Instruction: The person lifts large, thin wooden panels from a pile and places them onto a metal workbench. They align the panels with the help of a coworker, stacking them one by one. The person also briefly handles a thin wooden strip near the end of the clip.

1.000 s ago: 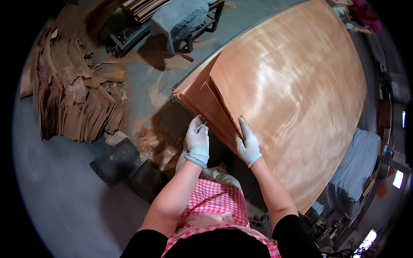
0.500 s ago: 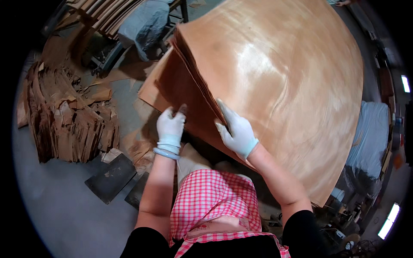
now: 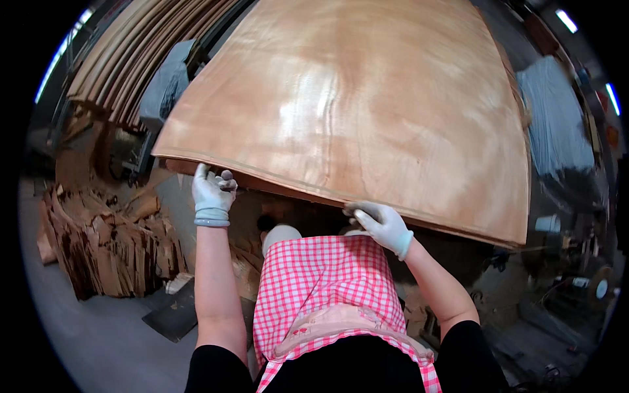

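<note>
A large stack of thin tan wood veneer sheets (image 3: 367, 111) spreads out in front of me, its near edge running from left to lower right. My left hand (image 3: 213, 193), in a white glove with a pale blue cuff, is at the left part of that edge. Its fingers are curled, one fingertip against the sheets. My right hand (image 3: 383, 226), gloved too, pinches the near edge right of centre, with the fingers darkened at the tips. What lies under the stack is mostly in shadow.
Broken brown veneer scraps (image 3: 111, 242) are piled on the floor at left, near a dark flat panel (image 3: 173, 311). Curved sheets (image 3: 144, 52) stand on a rack at far left beside a grey-blue cover (image 3: 167, 82). Another pale blue cover (image 3: 557, 118) and a white bucket (image 3: 548, 223) are at right.
The folded-back left part of the veneer sheets now lies flat. My left hand has come up to the near edge, and my right hand has moved lower along it. The view has turned.
</note>
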Motion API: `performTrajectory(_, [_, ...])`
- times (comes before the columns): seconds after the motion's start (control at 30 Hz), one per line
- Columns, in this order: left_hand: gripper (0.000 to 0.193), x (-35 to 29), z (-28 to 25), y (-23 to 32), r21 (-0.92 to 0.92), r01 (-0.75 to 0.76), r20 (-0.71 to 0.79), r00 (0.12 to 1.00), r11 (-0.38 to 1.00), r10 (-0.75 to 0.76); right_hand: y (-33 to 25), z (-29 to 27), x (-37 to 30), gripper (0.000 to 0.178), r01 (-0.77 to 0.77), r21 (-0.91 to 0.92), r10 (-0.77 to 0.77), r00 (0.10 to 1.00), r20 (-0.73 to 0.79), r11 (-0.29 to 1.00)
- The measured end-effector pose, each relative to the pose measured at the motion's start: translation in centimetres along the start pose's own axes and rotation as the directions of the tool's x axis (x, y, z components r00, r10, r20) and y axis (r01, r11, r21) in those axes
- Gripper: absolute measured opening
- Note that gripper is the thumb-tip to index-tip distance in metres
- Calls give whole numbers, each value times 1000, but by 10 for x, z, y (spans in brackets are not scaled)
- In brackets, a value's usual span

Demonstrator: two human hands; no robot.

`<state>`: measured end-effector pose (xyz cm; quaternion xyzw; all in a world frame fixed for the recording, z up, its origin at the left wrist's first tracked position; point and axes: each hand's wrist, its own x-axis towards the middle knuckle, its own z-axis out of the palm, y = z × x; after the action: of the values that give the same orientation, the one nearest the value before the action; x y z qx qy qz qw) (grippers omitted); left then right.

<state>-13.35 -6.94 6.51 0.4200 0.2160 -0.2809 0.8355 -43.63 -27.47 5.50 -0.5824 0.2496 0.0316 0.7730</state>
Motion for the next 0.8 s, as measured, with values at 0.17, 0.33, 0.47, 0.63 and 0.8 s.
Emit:
performTrajectory(0.17, [41, -1, -4, -19, 578, -24, -23, 999, 815, 45, 36, -10, -67, 29, -8, 49, 15, 988, -154, 999])
performTrajectory(0.33, [19, -1, 27, -27, 690, -218, 24, 960, 690, 279, 53, -17, -81, 33, 18, 211, 30, 974, -225, 977])
performTrajectory(0.47, [14, -4, 56, 16, 456, -341, 284, 931, 822, 228, 69, -44, -71, 62, 333, 560, -111, 913, -392, 759])
performTrajectory(0.63, [42, 14, 21, 3, 438, -454, 317, 886, 776, 339, 53, -110, -73, 74, 656, 701, 131, 697, -705, 280])
performTrajectory(0.8, [47, 47, -31, -47, 588, -23, -88, 992, 808, 92, 84, -172, -76, 77, 506, 609, 398, 468, -789, 611])
